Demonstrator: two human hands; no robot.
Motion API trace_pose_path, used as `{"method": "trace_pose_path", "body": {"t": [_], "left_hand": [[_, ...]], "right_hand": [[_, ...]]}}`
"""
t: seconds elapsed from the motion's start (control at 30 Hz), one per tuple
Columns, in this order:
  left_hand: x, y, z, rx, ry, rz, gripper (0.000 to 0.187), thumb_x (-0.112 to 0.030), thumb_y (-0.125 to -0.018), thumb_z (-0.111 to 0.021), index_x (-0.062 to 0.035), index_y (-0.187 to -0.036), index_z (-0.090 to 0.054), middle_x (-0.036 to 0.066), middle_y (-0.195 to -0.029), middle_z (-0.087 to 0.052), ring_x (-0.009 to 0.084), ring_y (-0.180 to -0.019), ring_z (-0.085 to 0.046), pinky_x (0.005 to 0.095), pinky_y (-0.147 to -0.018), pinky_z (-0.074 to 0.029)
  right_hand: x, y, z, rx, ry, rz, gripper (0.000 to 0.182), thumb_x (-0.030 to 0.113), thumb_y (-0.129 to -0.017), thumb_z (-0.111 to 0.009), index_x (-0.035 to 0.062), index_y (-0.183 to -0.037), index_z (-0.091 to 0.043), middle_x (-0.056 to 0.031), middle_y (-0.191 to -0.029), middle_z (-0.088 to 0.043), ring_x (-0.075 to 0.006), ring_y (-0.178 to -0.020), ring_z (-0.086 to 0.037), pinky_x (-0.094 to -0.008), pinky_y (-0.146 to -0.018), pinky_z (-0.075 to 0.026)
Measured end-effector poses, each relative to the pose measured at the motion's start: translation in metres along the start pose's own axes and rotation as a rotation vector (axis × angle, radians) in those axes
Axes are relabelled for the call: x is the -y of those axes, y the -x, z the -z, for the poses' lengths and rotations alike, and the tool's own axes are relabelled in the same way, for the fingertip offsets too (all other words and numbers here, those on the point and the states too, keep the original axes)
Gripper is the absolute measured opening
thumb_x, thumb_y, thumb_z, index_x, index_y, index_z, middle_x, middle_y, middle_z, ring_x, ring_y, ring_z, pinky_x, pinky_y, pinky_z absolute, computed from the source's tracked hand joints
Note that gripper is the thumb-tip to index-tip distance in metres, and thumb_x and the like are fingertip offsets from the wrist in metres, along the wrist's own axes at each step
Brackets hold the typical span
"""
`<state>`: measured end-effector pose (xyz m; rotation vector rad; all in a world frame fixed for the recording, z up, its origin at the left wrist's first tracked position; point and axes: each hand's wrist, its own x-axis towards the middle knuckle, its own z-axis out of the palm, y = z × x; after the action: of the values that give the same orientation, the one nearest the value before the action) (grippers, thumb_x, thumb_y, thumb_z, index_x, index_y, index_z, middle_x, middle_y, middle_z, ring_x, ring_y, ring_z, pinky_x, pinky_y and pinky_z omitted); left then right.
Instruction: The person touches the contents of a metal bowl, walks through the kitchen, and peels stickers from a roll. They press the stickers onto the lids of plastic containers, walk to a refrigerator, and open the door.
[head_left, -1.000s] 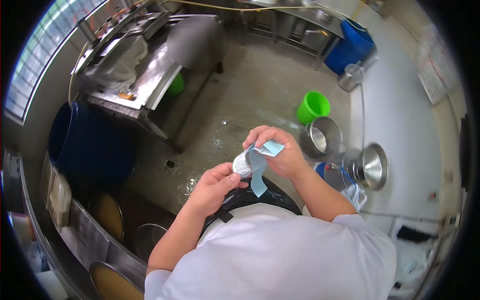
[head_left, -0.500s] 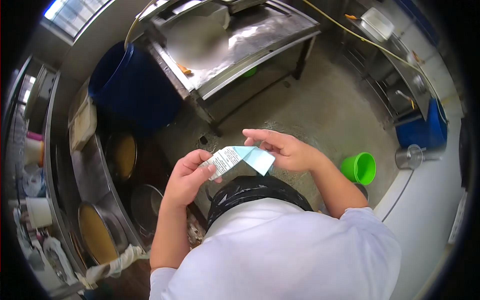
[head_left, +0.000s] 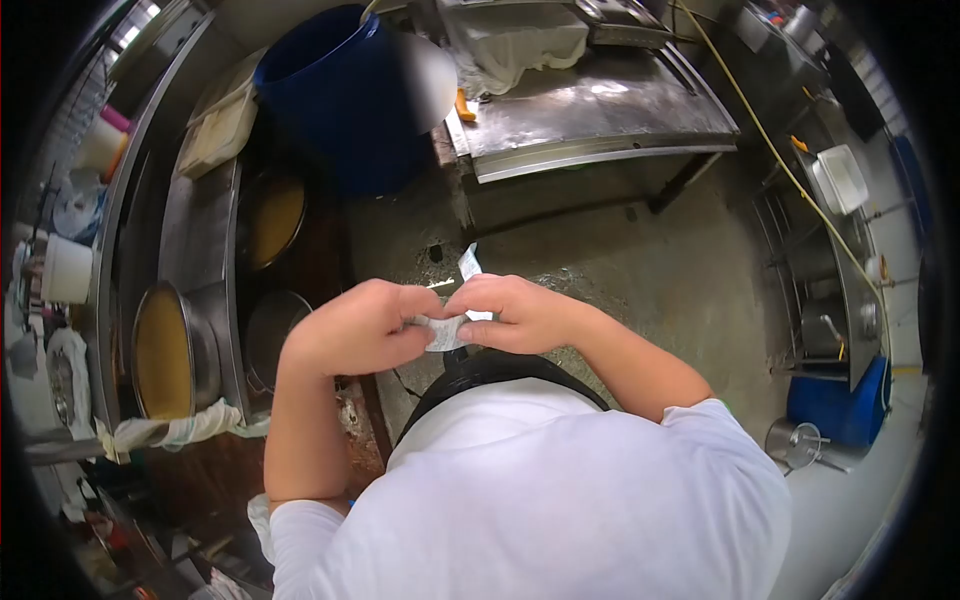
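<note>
Both hands meet in front of my dark apron (head_left: 500, 378), pinching a small whitish strip (head_left: 446, 334) with fine printing, paper or foil. My left hand (head_left: 355, 325) has thumb and fingers closed on its left part. On the right part, the thumb and fingers of my right hand (head_left: 512, 313) are closed as well. A narrow end of the strip sticks up behind the right fingers. Most of the middle is covered by fingertips, so its exact kind cannot be made out.
A tall blue barrel (head_left: 335, 110) stands front left beside a steel table (head_left: 600, 115). Left of me, a metal shelf (head_left: 195, 225) holds wide pans (head_left: 165, 350) of yellowish content. At right are a steel rack (head_left: 800, 235), a blue container (head_left: 840, 405) and a clear jug (head_left: 795, 443).
My hands have come together and moved slightly left. The strip, stretched between them with its light blue side showing before, is now bunched in the fingers. The view has shifted.
</note>
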<state>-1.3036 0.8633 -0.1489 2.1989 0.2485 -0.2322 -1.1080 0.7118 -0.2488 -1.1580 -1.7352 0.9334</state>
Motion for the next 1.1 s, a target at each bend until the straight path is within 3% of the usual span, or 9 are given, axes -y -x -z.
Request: {"method": "trace_pose_path", "body": {"t": [0.13,0.17,0.27,0.37,0.43,0.5,0.67,0.87,1.1], "left_hand": [[0.006,0.010,0.018,-0.049,0.004,0.108,0.018,-0.008,-0.085,-0.069,-0.0002,-0.102,-0.070,0.010,-0.075,-0.065,0.0164,-0.066,-0.061,0.0331,-0.062,-0.050],[0.013,0.009,0.018,-0.057,0.011,0.110,0.018,-0.008,-0.085,-0.069,-0.0002,-0.102,-0.070,0.010,-0.075,-0.065,0.0164,-0.066,-0.061,0.0331,-0.062,-0.050],[0.047,-0.001,0.009,-0.261,0.468,0.018,0.025,-0.010,-0.092,-0.073,-0.0009,-0.113,-0.066,0.003,-0.095,-0.068,0.0099,-0.083,-0.062,0.0271,-0.075,-0.051],[0.074,-0.020,-0.008,-0.598,0.748,0.015,0.038,-0.020,-0.101,-0.066,0.0013,-0.131,-0.055,0.007,-0.105,-0.069,0.0141,-0.093,-0.064,0.0289,-0.085,-0.053],[0.097,-0.031,-0.033,-0.622,1.090,-0.043,0.044,-0.031,-0.107,-0.059,0.0014,-0.135,-0.052,0.012,-0.111,-0.069,0.0184,-0.097,-0.066,0.0340,-0.090,-0.054],[0.107,-0.036,-0.062,-0.520,1.185,-0.038,0.047,-0.038,-0.109,-0.052,-0.0002,-0.136,-0.052,0.012,-0.117,-0.068,0.0210,-0.102,-0.066,0.0383,-0.096,-0.054],[0.099,-0.048,-0.098,-0.447,1.048,-0.021,0.042,-0.029,-0.106,-0.062,0.0004,-0.134,-0.057,0.007,-0.118,-0.068,0.0148,-0.101,-0.064,0.0327,-0.095,-0.051],[0.078,-0.055,-0.079,-0.455,0.966,-0.044,0.031,-0.021,-0.104,-0.064,0.0020,-0.124,-0.066,0.004,-0.109,-0.071,0.0095,-0.099,-0.064,0.0278,-0.090,-0.051],[0.078,-0.044,-0.064,-0.394,0.997,0.027,0.026,-0.015,-0.103,-0.061,0.0032,-0.120,-0.068,0.007,-0.104,-0.073,0.0136,-0.093,-0.068,0.0312,-0.087,-0.054]], "right_hand": [[0.002,-0.015,-0.009,0.031,0.025,-0.101,0.022,0.014,-0.097,-0.067,0.0012,-0.115,-0.069,-0.0081,-0.102,-0.071,-0.0208,-0.094,-0.065,-0.0364,-0.083,-0.052],[0.003,-0.019,-0.012,-0.005,-0.173,-0.221,0.019,0.015,-0.098,-0.067,0.0012,-0.112,-0.069,-0.0054,-0.099,-0.071,-0.0165,-0.090,-0.065,-0.0333,-0.080,-0.052],[0.003,-0.029,-0.019,-0.124,-0.503,-0.411,0.018,0.016,-0.099,-0.067,0.0011,-0.107,-0.070,-0.0008,-0.094,-0.070,-0.0092,-0.085,-0.063,-0.0280,-0.076,-0.051],[0.001,-0.037,-0.019,-0.276,-0.694,-0.443,0.019,0.017,-0.099,-0.067,0.0004,-0.107,-0.070,-0.0001,-0.093,-0.070,-0.0060,-0.083,-0.061,-0.0256,-0.075,-0.051],[0.004,-0.044,-0.013,-0.452,-0.551,-0.366,0.019,0.017,-0.098,-0.068,-0.0001,-0.107,-0.070,-0.0003,-0.092,-0.070,-0.0058,-0.083,-0.061,-0.0253,-0.075,-0.051],[0.002,-0.049,-0.007,-0.503,-0.524,-0.350,0.019,0.017,-0.098,-0.068,0.0003,-0.107,-0.070,-0.0010,-0.091,-0.070,-0.0061,-0.082,-0.062,-0.0253,-0.074,-0.051],[0.009,-0.063,0.005,-0.636,-0.444,-0.308,0.020,0.018,-0.097,-0.069,0.0007,-0.109,-0.069,-0.0031,-0.089,-0.071,-0.0059,-0.078,-0.062,-0.0251,-0.071,-0.052],[0.017,-0.074,0.018,-0.661,-0.324,-0.268,0.020,0.014,-0.099,-0.069,-0.0010,-0.111,-0.067,-0.0026,-0.094,-0.071,-0.0062,-0.084,-0.064,-0.0246,-0.075,-0.052],[0.011,-0.066,0.024,-0.598,-0.772,-0.263,0.029,0.012,-0.099,-0.065,0.0009,-0.125,-0.060,-0.0082,-0.111,-0.070,-0.0128,-0.099,-0.067,-0.0312,-0.088,-0.054]]}}
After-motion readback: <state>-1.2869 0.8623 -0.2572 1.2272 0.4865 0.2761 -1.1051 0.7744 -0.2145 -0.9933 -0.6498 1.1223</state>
